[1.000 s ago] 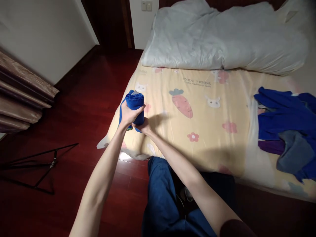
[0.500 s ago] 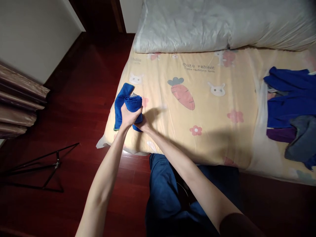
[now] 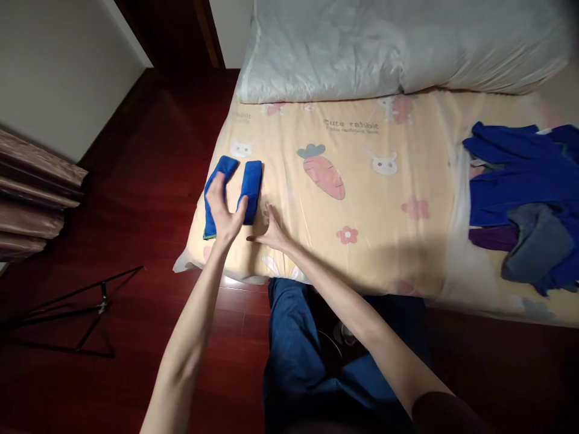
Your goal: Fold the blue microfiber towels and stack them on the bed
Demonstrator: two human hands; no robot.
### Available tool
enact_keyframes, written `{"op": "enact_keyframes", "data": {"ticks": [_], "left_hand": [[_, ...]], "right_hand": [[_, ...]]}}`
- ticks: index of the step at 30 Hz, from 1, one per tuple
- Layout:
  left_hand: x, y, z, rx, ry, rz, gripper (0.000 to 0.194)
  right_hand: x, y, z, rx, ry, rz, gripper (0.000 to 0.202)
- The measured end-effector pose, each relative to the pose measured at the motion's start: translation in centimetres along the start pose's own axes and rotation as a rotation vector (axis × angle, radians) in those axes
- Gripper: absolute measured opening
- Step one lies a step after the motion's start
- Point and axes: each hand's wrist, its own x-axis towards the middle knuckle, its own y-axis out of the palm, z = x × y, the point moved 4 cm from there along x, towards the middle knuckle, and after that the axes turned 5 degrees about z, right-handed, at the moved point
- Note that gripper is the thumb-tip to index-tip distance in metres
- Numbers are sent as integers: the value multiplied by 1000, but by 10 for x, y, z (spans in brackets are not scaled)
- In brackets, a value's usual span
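Observation:
Two rolled or folded blue cloths lie side by side near the bed's left corner. The left blue cloth (image 3: pixel 212 208) is slightly bent and partly hidden by my left hand (image 3: pixel 226 211), whose fingers are spread over and between the two. The right blue cloth (image 3: pixel 253 184) is a straight, narrow bundle, with my left thumb at its left edge. My right hand (image 3: pixel 272 234) is open just below and to the right of that bundle, fingers apart, holding nothing.
A loose pile of blue clothes (image 3: pixel 511 175), with grey and purple pieces, lies on the right of the patterned bed sheet (image 3: pixel 371 205). A large grey bundle (image 3: pixel 339 54) runs along the back. A black tripod (image 3: pixel 102 307) stands on the floor at left.
The blue roll that both hands held upright now lies flat on the bed beside the other cloth. Both hands have let go and opened, and my right hand has drawn slightly away.

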Motion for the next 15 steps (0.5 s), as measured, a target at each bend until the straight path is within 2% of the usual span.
{"op": "enact_keyframes", "data": {"ticks": [2, 4, 6, 10, 13, 15], "left_hand": [[-6, 23, -9, 83, 98, 237, 61], [-10, 50, -11, 142, 157, 445, 50], [-9, 74, -6, 177, 151, 544, 46], [5, 103, 10, 202, 70, 542, 51], [20, 112, 17, 242, 25, 473, 56], [28, 114, 10, 247, -35, 481, 58]], "right_hand": [[-26, -8, 7, -45, -1, 32, 134], [-62, -21, 18, -99, -34, 44, 110], [-110, -39, 28, -136, -52, 48, 88], [-229, -91, 31, -161, 43, 36, 68], [-321, -137, 14, -170, 188, -66, 62], [-374, -165, 0, -182, 273, -161, 61]]}}
